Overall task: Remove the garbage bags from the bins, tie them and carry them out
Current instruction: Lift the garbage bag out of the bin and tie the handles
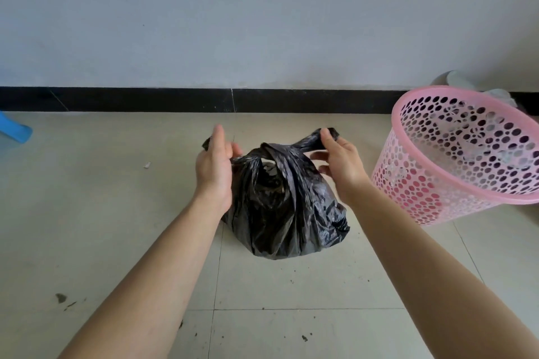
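A full black garbage bag (pixel 287 207) sits on the tiled floor in the middle of the head view. Its two twisted handles cross over the top, leaving a small opening beneath them. My left hand (pixel 214 163) holds the left handle, whose dark end sticks out past the hand. My right hand (pixel 339 162) pinches the right handle between thumb and fingers and pulls it up to the right. A pink perforated bin (pixel 437 183) stands just to the right of the bag, with no bag lining it.
A white wall with a black skirting board (pixel 175 100) runs behind the bag. A blue plastic object (pixel 14 128) shows at the left edge. A grey bin (pixel 455 79) peeks out behind the pink one. Small scraps and dark specks lie on the floor (pixel 116 213).
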`<state>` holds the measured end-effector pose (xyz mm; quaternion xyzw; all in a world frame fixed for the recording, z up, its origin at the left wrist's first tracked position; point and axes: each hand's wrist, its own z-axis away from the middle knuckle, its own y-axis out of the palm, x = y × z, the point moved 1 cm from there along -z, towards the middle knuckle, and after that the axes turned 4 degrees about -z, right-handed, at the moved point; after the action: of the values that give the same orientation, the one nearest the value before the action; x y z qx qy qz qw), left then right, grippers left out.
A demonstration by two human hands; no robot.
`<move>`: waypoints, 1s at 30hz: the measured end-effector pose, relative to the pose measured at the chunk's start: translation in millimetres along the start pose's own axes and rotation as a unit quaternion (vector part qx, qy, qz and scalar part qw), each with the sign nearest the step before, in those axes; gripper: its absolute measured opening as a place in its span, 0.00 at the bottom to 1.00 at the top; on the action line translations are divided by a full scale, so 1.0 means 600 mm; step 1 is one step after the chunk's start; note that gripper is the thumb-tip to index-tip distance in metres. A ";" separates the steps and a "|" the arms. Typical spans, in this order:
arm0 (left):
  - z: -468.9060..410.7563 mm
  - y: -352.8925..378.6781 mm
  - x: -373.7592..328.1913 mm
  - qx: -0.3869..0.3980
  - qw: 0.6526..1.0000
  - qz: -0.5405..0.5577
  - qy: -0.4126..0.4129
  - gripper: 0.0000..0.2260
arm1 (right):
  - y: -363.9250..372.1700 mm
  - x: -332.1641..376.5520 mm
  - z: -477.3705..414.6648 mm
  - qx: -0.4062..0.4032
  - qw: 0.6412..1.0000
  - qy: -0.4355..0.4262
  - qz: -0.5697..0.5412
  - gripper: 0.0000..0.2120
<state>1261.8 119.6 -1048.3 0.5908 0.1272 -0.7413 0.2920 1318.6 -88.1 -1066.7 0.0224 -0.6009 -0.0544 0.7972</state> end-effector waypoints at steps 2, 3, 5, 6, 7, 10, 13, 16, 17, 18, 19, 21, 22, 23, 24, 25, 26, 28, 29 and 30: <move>-0.023 -0.038 0.018 -0.100 0.994 -0.020 -0.031 0.18 | -0.058 -0.024 -0.013 -0.125 0.991 0.040 -0.010 0.11; -0.030 -0.057 0.026 -0.131 0.989 -0.032 -0.056 0.16 | -0.086 -0.037 -0.016 -0.176 0.983 0.057 -0.002 0.13; -0.035 -0.083 0.040 -0.141 0.985 -0.047 -0.087 0.15 | -0.118 -0.063 -0.016 -0.216 0.974 0.065 0.028 0.14; -0.037 -0.088 0.046 -0.126 0.987 -0.034 -0.091 0.17 | -0.119 -0.072 -0.018 -0.211 0.975 0.061 0.021 0.14; -0.038 -0.090 0.050 -0.101 0.990 -0.008 -0.096 0.18 | -0.115 -0.074 -0.020 -0.194 0.979 0.061 -0.006 0.14; -0.050 -0.100 0.054 -0.009 0.988 0.100 -0.117 0.25 | -0.088 -0.056 -0.017 -0.078 0.988 0.088 -0.096 0.20; -0.051 -0.101 0.068 0.052 0.987 0.084 -0.128 0.46 | -0.083 -0.060 -0.017 -0.032 0.993 0.111 -0.015 0.36; -0.023 -0.082 0.099 0.078 0.987 -0.111 -0.086 0.46 | -0.074 -0.081 -0.007 0.023 0.987 0.126 0.096 0.45; -0.018 -0.076 0.107 0.115 0.972 -0.197 -0.051 0.44 | -0.069 -0.087 -0.002 0.055 0.983 0.122 0.124 0.46; -0.015 -0.071 0.117 0.152 0.952 -0.267 -0.004 0.38 | -0.061 -0.093 0.002 0.077 0.978 0.111 0.159 0.47; -0.016 -0.068 0.129 0.174 0.930 -0.321 0.046 0.32 | -0.052 -0.100 0.004 0.091 0.970 0.095 0.202 0.47; -0.025 -0.059 0.152 0.153 0.894 -0.394 0.148 0.17 | -0.033 -0.116 0.001 0.082 0.955 0.051 0.282 0.42; -0.029 -0.052 0.158 0.128 0.877 -0.415 0.208 0.14 | -0.023 -0.120 0.000 0.061 0.951 0.022 0.301 0.36; -0.033 -0.043 0.161 0.099 0.863 -0.425 0.256 0.13 | -0.015 -0.125 -0.002 0.030 0.951 -0.004 0.308 0.30; -0.034 -0.035 0.160 0.070 0.855 -0.427 0.286 0.13 | -0.007 -0.128 -0.002 0.002 0.954 -0.026 0.298 0.24; -0.034 -0.026 0.157 0.046 0.847 -0.425 0.317 0.13 | -0.001 -0.130 -0.001 -0.020 0.959 -0.043 0.279 0.20; -0.035 -0.019 0.152 0.032 0.834 -0.426 0.349 0.12 | 0.006 -0.130 0.002 -0.035 0.965 -0.057 0.254 0.18; -0.030 -0.002 0.136 0.042 0.819 -0.413 0.397 0.08 | 0.020 -0.128 0.011 -0.049 0.974 -0.077 0.209 0.14; -0.029 0.005 0.134 0.058 0.820 -0.399 0.407 0.06 | 0.028 -0.127 0.014 -0.056 0.976 -0.082 0.193 0.12; -0.028 0.011 0.131 0.073 0.823 -0.385 0.410 0.07 | 0.035 -0.128 0.015 -0.064 0.977 -0.086 0.183 0.11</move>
<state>1269.0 101.2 -1126.5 0.7630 0.3977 -0.4898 -0.1403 1290.5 -58.1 -1135.2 -0.1438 -0.6566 0.0524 0.7386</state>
